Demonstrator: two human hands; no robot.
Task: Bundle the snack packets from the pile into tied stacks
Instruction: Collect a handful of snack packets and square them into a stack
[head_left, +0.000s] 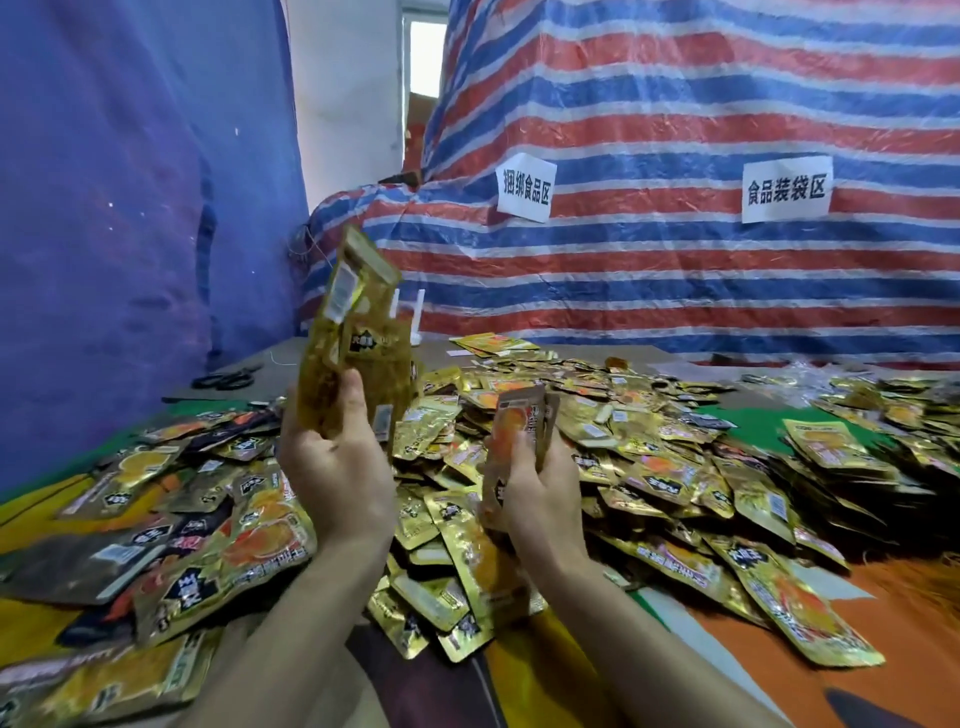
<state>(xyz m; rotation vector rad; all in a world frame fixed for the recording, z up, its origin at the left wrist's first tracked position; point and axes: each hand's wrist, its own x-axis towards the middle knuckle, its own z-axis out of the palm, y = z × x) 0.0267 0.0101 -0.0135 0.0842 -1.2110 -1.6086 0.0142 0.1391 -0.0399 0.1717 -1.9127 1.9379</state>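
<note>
Packets covered the table (727, 686) on my feed, the pile (649, 447) spreading from 9 o'clock round through 6 to 3 o'clock. Near 8 o'clock, the left hand (332, 467) had thumb and fingers curled round a loose fan of packets (358, 332), which it held upright toward 11 o'clock. Near 5 o'clock, the right hand (540, 499) gripped a small stack (519, 426) on edge.

I judged the fan the weak spot. Its packets sat uneven, the top one leaning away, and slick foil could slide free as the two handfuls met and drop back into the pile. I could make out no tie; the scissors (228, 382) lay well apart at 9 o'clock.

I saw no box or bin. Every packet lay loose on the cloth, sealed.
</note>
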